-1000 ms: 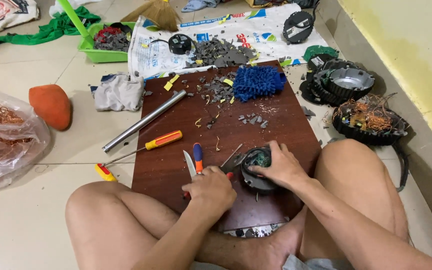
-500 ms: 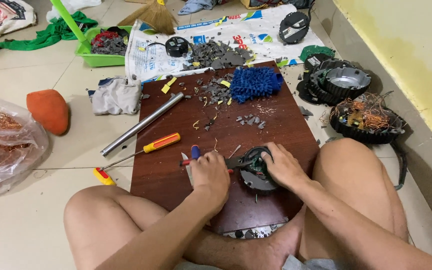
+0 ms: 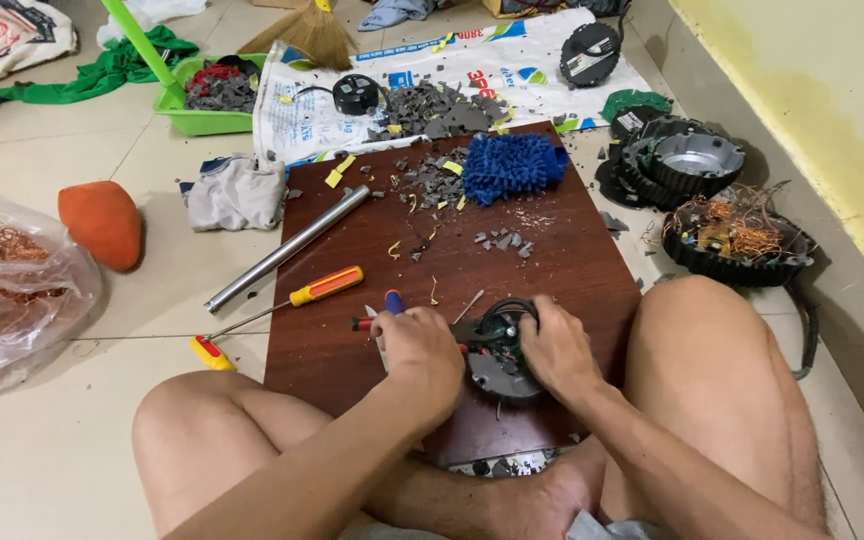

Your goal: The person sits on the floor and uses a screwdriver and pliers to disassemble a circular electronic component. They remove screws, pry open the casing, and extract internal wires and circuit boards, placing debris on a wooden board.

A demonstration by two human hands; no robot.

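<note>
I sit cross-legged on the floor with a dark wooden board [image 3: 542,250] in front of me. My right hand [image 3: 557,350] grips a round black motor part [image 3: 497,345] on the board's near edge. My left hand [image 3: 417,350] is closed around a tool with a blue and red handle [image 3: 390,302], its tip against the motor part. A yellow and red handled screwdriver [image 3: 322,287] lies on the board's left edge, just beyond my left hand.
A steel tube [image 3: 287,248], blue microfibre mitt [image 3: 512,165] and grey debris [image 3: 437,180] lie on the board. Black motor housings [image 3: 687,165] and one with copper windings [image 3: 737,240] sit right. A bag of copper wire [image 3: 2,280], an orange lump [image 3: 102,222] and a green tray [image 3: 207,95] are left.
My left hand has shifted from the loose tools toward the motor part and now presses a tool against it. My right hand stays on the motor part.
</note>
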